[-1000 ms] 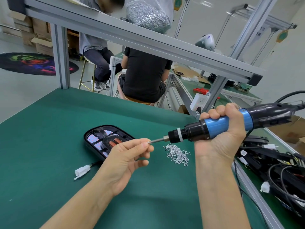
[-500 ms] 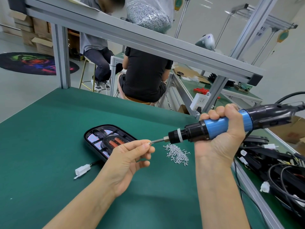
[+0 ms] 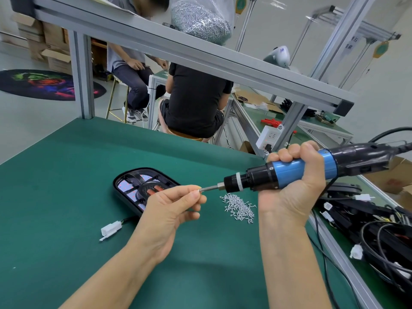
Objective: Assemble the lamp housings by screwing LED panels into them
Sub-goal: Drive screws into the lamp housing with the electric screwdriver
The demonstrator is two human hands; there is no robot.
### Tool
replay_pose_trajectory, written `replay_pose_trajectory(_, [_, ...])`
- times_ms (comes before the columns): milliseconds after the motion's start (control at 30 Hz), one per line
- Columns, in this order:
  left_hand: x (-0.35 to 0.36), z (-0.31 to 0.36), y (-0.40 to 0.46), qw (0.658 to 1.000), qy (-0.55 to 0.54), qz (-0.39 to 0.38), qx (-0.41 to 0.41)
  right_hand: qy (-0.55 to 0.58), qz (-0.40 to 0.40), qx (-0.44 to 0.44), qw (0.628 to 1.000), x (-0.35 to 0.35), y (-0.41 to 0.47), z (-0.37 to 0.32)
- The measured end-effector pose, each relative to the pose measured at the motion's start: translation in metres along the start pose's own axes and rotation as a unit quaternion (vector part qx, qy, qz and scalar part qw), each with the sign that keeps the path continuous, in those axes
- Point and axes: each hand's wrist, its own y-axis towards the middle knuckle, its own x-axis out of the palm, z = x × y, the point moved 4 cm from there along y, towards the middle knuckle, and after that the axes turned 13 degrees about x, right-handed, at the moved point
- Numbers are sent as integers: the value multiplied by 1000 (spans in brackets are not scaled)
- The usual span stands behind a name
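A black lamp housing (image 3: 138, 188) with an LED panel inside lies on the green table (image 3: 55, 197); my left hand hides its near right corner. Its lead ends in a white connector (image 3: 110, 228). My right hand (image 3: 294, 188) grips a blue and black electric screwdriver (image 3: 289, 171), held almost level with the bit pointing left. My left hand (image 3: 169, 208) pinches a small screw (image 3: 199, 190) at the bit's tip between thumb and forefinger. A heap of small silver screws (image 3: 239, 207) lies on the table below the bit.
A pile of black housings with cables and white connectors (image 3: 367, 221) lies at the right, past the table's metal edge. An aluminium frame rail (image 3: 200, 54) crosses overhead with a bag of screws (image 3: 200, 18) on it. Two people sit at benches behind.
Almost nothing has moved. Both hands and the screwdriver stay in place, with my left fingers still at the bit's tip.
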Motion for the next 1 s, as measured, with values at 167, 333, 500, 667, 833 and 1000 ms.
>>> replay_pose_trajectory(167, [-12, 10, 8, 995, 55, 20, 81, -29, -17, 63, 997, -8, -7, 10])
replay_pose_trajectory(333, [-24, 12, 11, 989, 100, 18, 103, -23, 1, 145, 989, -16, -7, 19])
replay_pose_trajectory(500, [-29, 15, 19, 984, 136, 19, 118, 7, 17, 126, 992, -21, -9, 30])
replay_pose_trajectory(667, [-33, 13, 24, 990, 120, -20, 66, -27, -89, 110, 990, -11, -8, 27])
replay_pose_trajectory(833, [-34, 16, 30, 984, 153, -3, 93, -8, -39, 101, 994, -12, -3, 33])
replay_pose_trajectory(1000, [-36, 20, 31, 974, 199, -40, 97, -5, 12, 100, 995, -17, 2, 36])
